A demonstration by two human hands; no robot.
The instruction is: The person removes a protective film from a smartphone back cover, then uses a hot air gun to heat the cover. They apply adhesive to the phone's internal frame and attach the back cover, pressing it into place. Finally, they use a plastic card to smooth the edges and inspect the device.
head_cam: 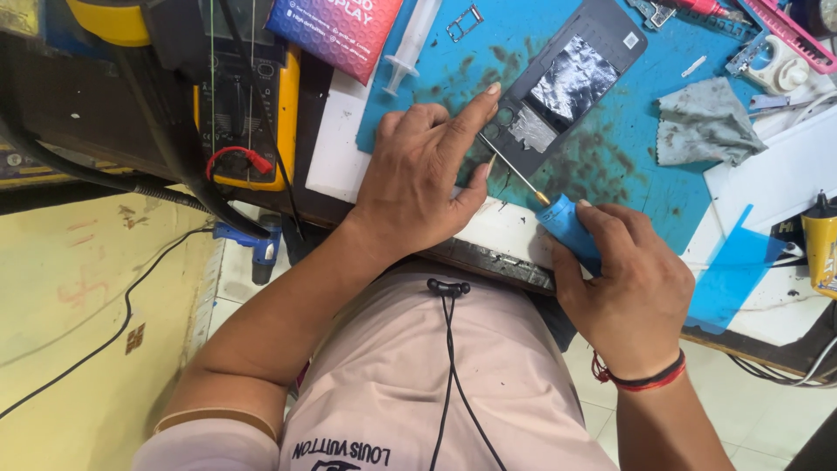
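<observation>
At the near edge of the blue work mat (628, 166), I am wrapping my right hand (629, 283) around a blue-handled screwdriver (568, 228), fingers pressed closed about the handle with the thumb lying along its top. Its thin metal shaft is running up and to the left from the handle, and the tip is coming to rest at the lower end of the dark phone frame (562, 87), just by the camera cut-outs. That frame is lying on the mat with its long axis slanting the same way as the shaft, its far end pointing away from me toward the mat's upper right. My left hand (418, 179) is sitting closer to that lower end than my right: I am spreading it out, index finger stretched forward to press on the frame's corner, the thumb dropping beside the shaft, gripping nothing. Beyond the frame, a grey rag (702, 122) is lying crumpled on the mat's right side, a clear syringe (410, 44) is resting past its upper left corner, and a yellow multimeter (248, 113) is standing well off the mat to the left.
</observation>
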